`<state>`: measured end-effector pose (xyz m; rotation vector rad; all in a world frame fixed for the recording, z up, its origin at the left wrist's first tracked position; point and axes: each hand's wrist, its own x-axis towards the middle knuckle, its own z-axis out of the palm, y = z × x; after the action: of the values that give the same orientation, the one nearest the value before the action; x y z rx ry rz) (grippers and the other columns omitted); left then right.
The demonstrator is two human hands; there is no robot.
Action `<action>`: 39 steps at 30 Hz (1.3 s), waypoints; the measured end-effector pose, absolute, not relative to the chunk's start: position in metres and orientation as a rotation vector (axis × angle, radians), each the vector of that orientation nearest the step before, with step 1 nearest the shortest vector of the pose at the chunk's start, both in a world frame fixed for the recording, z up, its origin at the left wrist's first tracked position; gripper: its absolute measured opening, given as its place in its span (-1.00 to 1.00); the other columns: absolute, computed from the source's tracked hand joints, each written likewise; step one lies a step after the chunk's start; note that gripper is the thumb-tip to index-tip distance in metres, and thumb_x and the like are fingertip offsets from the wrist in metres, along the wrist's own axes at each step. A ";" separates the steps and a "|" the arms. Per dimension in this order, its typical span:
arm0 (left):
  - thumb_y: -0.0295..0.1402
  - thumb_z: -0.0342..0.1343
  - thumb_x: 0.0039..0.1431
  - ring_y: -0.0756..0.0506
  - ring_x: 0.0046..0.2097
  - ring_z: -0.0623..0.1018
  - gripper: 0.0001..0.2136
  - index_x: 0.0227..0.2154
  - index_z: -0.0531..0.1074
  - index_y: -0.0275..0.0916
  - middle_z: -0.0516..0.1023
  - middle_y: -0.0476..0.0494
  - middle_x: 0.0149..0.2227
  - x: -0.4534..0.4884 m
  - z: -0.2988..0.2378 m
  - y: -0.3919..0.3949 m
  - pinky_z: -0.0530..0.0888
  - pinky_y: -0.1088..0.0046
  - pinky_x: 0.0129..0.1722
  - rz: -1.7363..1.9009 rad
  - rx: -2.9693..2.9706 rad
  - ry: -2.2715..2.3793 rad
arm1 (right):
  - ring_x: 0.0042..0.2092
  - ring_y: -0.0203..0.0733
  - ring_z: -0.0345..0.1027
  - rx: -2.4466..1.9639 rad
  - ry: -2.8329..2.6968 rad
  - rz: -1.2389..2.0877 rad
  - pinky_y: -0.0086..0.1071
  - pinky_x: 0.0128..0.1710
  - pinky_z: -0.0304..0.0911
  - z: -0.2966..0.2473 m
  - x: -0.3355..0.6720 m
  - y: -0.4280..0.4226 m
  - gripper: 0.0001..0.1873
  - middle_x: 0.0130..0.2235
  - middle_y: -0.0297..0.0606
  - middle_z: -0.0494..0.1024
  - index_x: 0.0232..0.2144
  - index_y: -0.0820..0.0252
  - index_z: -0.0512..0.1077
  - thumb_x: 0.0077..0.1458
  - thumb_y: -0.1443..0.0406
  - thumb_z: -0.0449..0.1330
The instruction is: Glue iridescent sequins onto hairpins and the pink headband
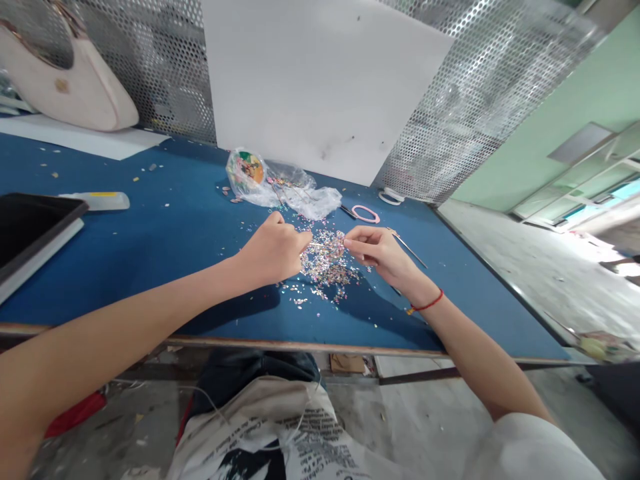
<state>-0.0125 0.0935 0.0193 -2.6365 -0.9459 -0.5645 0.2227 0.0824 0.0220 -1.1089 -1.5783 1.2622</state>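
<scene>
My left hand (277, 248) is closed, with a thin pale stick (316, 245) poking out past the thumb towards the right. Facing it, my right hand (377, 250) pinches a small item between thumb and fingertips; its kind is too small to make out. Both hands are just above a spread of tiny shiny rhinestone-like pieces (325, 270) on the blue table (200, 247). Behind my right hand lies a slim metal tool (409, 248), like tweezers. Part of another dark thin item shows under my right wrist.
A clear plastic bag (300, 190) with a round colourful label lies behind the pieces. Nearby are a pink oval ring (365, 213) and a white tape roll (391, 196). Leftwards stand a dark tablet-like device (37, 227), a translucent bottle (107, 201) and a white handbag (83, 87).
</scene>
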 end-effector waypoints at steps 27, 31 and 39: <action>-0.63 -0.08 -0.14 -0.02 -0.54 0.25 -0.81 -0.53 0.38 -0.27 0.35 -0.02 -0.62 -0.010 0.025 0.090 0.23 0.35 -0.28 -0.599 -2.734 -1.097 | -0.58 -0.44 -0.15 -1.026 -1.413 1.361 -0.35 -0.56 -0.33 0.016 0.218 0.080 -0.76 -0.64 -0.47 0.16 -0.57 0.20 0.46 -0.07 0.18 0.37; -0.63 -0.09 -0.13 -0.01 -0.54 0.28 -0.81 -0.53 0.37 -0.27 0.37 -0.03 -0.61 -0.011 0.023 0.091 0.24 0.36 -0.29 -0.640 -2.733 -1.060 | -0.56 -0.42 -0.11 -0.978 -1.392 1.444 -0.34 -0.56 -0.31 0.019 0.216 0.078 -0.71 -0.62 -0.46 0.15 -0.61 0.19 0.38 -0.06 0.18 0.35; -0.64 -0.08 -0.14 -0.03 -0.53 0.31 -0.80 -0.53 0.37 -0.27 0.38 -0.05 -0.61 -0.011 0.023 0.092 0.26 0.34 -0.27 -0.658 -2.754 -1.066 | -0.56 -0.40 -0.10 -0.999 -1.445 1.393 -0.34 -0.55 -0.25 0.025 0.216 0.077 -0.66 -0.63 -0.45 0.15 -0.65 0.18 0.33 -0.03 0.15 0.32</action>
<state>-0.0114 0.0917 0.0231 -2.7539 -1.0661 -0.6577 0.2156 0.0774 0.0249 -0.9995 -1.4449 1.3934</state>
